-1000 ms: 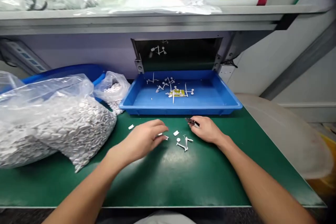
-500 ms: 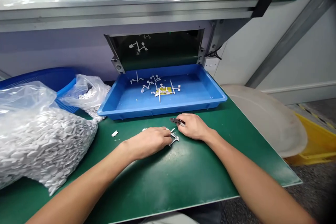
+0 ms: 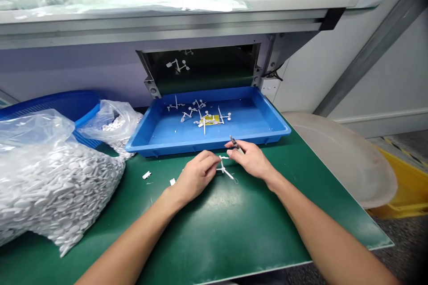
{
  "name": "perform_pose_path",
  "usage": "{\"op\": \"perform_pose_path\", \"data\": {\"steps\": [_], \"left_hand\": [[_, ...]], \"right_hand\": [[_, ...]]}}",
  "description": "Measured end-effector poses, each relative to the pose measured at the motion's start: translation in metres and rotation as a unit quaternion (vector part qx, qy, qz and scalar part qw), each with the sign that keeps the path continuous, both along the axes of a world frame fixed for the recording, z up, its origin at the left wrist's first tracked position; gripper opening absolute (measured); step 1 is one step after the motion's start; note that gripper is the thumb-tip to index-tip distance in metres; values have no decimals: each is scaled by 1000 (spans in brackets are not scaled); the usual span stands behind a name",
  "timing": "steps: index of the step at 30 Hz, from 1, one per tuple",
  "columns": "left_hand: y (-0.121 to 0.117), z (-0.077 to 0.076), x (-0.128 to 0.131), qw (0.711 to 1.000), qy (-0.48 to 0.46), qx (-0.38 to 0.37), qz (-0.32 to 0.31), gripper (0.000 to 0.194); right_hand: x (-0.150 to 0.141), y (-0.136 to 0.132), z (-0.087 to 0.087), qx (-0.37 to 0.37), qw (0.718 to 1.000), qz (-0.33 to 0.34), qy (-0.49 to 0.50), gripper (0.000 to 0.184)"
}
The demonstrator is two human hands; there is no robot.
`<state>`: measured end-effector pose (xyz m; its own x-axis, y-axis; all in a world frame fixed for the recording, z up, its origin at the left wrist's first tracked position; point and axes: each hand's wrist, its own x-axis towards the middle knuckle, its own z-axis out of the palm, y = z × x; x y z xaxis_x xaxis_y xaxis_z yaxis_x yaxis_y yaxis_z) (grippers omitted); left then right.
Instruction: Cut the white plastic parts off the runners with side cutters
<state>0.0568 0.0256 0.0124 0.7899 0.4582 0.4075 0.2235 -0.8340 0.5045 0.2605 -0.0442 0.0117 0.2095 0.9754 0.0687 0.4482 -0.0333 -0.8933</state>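
Just in front of the blue tray, my left hand (image 3: 199,171) is closed on a white branched plastic sprue (image 3: 223,169), its fingertips pinching the left side. One arm of the sprue points down and right, above the green tabletop. My right hand (image 3: 250,158) is wrapped round small cutting pliers (image 3: 236,144), whose dark jaws point up and away from me. The right fingertips are close to the sprue's upper end; whether they touch it I cannot tell. A small white plastic piece (image 3: 172,182) lies beside my left wrist, and another white piece (image 3: 146,175) is farther left.
The blue tray (image 3: 207,146) holds several white sprues and a yellow item. Behind it, more sprues sit on a dark green belt (image 3: 207,71) in an opening. A clear bag of white parts (image 3: 63,187) fills the left. A metal shelf edge (image 3: 167,24) hangs above.
My left hand has lifted and turned the sprue, which now shows more plainly. My right hand has turned so the pliers point upward instead of left, and its fingertips are nearer the sprue.
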Motion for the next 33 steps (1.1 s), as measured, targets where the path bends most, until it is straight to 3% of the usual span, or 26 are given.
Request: {"op": "perform_pose_path", "data": {"steps": [4,7,11,16,21,24,27,30,33], "left_hand": [[-7,-10,4,990,-71,-86,92,15],[-11,-13,7,976,-106,-151,116,15],[-8,-9,3,987,-64,-141,45,19],[1,4,-9,996,38,-38,-75,28],[-1,14,-13,988,86,-13,-126,30],[-2,14,-13,991,72,-17,-112,25],[-1,9,-13,999,13,-32,-8,18],[1,4,-15,990,-58,-86,96,18],[1,4,-16,979,-91,-138,118,18]], "right_hand": [[-3,3,-9,-50,996,58,56,30],[-9,6,-15,-67,988,74,118,28],[-12,7,-16,-85,967,69,229,30],[-6,7,-14,-136,925,105,339,28],[-6,7,-16,-157,917,124,344,28],[-5,7,-15,-143,918,122,349,30],[-3,5,-11,-98,952,83,278,30],[-8,0,-8,-33,996,75,39,18],[-20,-4,-10,38,983,76,-160,10]]}}
